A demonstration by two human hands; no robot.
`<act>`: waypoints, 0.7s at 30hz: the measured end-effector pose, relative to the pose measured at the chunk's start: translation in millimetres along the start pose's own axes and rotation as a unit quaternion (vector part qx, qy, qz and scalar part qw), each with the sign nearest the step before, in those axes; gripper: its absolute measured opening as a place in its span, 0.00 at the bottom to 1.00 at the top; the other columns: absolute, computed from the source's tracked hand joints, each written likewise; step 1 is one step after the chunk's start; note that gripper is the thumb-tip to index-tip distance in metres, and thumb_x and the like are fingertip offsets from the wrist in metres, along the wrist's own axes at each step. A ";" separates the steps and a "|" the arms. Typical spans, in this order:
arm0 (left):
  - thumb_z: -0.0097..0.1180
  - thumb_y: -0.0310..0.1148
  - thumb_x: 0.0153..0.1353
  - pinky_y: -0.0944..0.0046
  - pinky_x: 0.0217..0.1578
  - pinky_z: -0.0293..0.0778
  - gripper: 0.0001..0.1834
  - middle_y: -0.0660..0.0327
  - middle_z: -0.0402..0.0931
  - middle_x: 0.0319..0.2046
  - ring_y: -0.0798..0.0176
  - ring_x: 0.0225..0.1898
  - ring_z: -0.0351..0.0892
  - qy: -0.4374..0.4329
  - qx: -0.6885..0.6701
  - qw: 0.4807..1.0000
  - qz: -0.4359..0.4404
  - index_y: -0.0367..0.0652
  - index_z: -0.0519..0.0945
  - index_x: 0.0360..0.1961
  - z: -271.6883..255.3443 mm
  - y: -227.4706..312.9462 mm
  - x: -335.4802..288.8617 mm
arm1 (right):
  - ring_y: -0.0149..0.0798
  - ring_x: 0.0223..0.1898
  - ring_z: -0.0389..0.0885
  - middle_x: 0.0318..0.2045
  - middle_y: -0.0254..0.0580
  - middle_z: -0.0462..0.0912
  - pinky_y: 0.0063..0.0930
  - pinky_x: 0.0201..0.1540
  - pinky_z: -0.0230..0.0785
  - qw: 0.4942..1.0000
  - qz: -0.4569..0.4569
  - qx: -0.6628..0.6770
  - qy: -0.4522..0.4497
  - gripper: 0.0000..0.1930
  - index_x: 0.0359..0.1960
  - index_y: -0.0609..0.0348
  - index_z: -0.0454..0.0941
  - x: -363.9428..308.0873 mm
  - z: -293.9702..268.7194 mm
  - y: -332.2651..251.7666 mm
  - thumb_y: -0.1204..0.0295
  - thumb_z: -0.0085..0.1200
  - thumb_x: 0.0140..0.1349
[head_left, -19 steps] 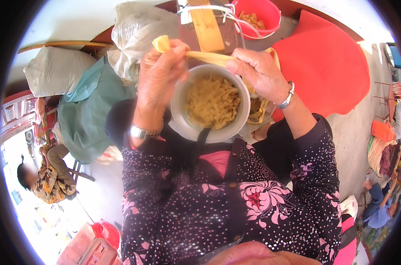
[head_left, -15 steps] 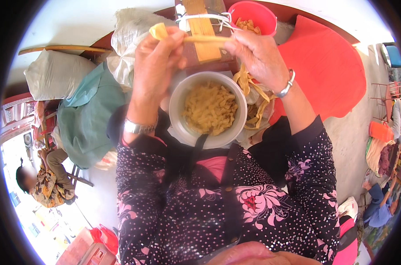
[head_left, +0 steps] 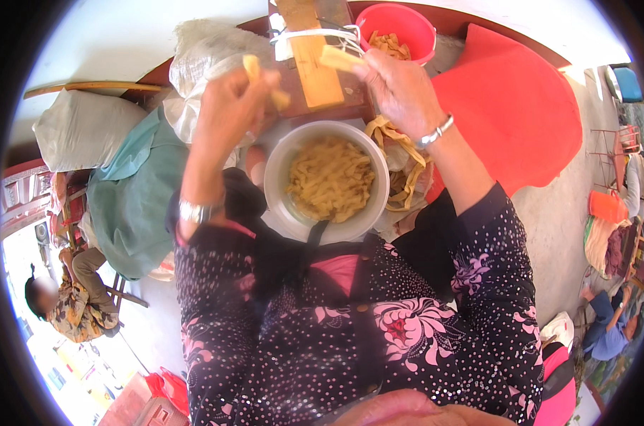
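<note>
My left hand (head_left: pixel 231 106), blurred by motion, pinches a soft yellow strip (head_left: pixel 252 67); its ends stick out above and below the fingers. To its right, my right hand (head_left: pixel 406 96) grips another flat yellow strip piece (head_left: pixel 341 59), which points left over a wooden board (head_left: pixel 319 74). The hands are apart, both raised beyond a pale round tub (head_left: pixel 272 174). Short yellow pieces (head_left: pixel 330 177) lie heaped in the tub. Beside its right rim, longer yellow strips (head_left: pixel 409 177) lie in a loose tangle. What exactly the strips are, I cannot tell.
White cord crosses the board on a dark red stand (head_left: pixel 347 89). Behind my right hand is a red bucket (head_left: pixel 426 44) holding similar pieces. A large red sheet (head_left: pixel 514 113) lies right; pale sacks (head_left: pixel 88 131) and green cloth (head_left: pixel 134 220) stand left. Other people sit at both sides.
The strip stretched between my hands is now in separate pieces, one in each hand. My left hand has moved left and slightly down, away from the right hand.
</note>
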State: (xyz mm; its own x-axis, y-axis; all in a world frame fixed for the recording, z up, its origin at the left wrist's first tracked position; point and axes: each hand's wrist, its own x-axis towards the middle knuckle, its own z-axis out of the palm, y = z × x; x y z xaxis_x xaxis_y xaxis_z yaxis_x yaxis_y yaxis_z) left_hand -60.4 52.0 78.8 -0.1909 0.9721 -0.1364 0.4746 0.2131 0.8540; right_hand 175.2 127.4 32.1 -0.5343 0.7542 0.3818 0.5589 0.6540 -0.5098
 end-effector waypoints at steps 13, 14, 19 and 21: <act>0.47 0.44 0.66 0.69 0.34 0.73 0.19 0.61 0.77 0.30 0.70 0.31 0.75 -0.288 -0.397 0.821 -0.293 0.37 0.77 0.39 92.6 -48.5 -50.9 | 0.40 0.23 0.76 0.19 0.34 0.72 0.32 0.23 0.67 0.939 -0.222 0.250 -0.086 0.08 0.24 0.53 0.68 -102.4 46.5 -93.3 0.69 0.55 0.54; 0.47 0.43 0.66 0.69 0.34 0.74 0.18 0.61 0.77 0.30 0.69 0.30 0.75 -0.288 -0.425 0.805 -0.298 0.37 0.77 0.41 93.6 -49.9 -49.8 | 0.41 0.23 0.76 0.19 0.35 0.72 0.33 0.23 0.67 0.935 -0.210 0.268 -0.101 0.08 0.24 0.53 0.68 -104.2 43.5 -97.2 0.69 0.55 0.54; 0.52 0.38 0.63 0.68 0.28 0.74 0.14 0.63 0.76 0.27 0.71 0.25 0.74 -0.278 -0.417 0.832 -0.238 0.38 0.75 0.43 97.6 -30.3 -43.4 | 0.44 0.24 0.75 0.21 0.38 0.72 0.35 0.24 0.66 0.928 -0.140 0.313 -0.147 0.09 0.25 0.56 0.68 -112.2 38.5 -100.1 0.68 0.55 0.55; 0.54 0.35 0.63 0.69 0.27 0.73 0.12 0.63 0.76 0.26 0.71 0.25 0.74 -0.288 -0.439 0.821 -0.225 0.38 0.75 0.42 96.9 -33.0 -39.9 | 0.45 0.25 0.75 0.22 0.40 0.72 0.34 0.25 0.67 0.926 -0.126 0.334 -0.121 0.08 0.27 0.57 0.69 -112.1 37.5 -99.1 0.69 0.55 0.56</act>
State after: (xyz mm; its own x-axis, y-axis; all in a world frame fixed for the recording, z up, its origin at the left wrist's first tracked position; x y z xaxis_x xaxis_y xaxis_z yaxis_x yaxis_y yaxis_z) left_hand 14.7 15.6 7.4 0.3807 0.7536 -0.5359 -0.3829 0.6560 0.6504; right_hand 155.9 -24.1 10.9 -0.7659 0.4950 0.4103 -0.0761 0.5639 -0.8223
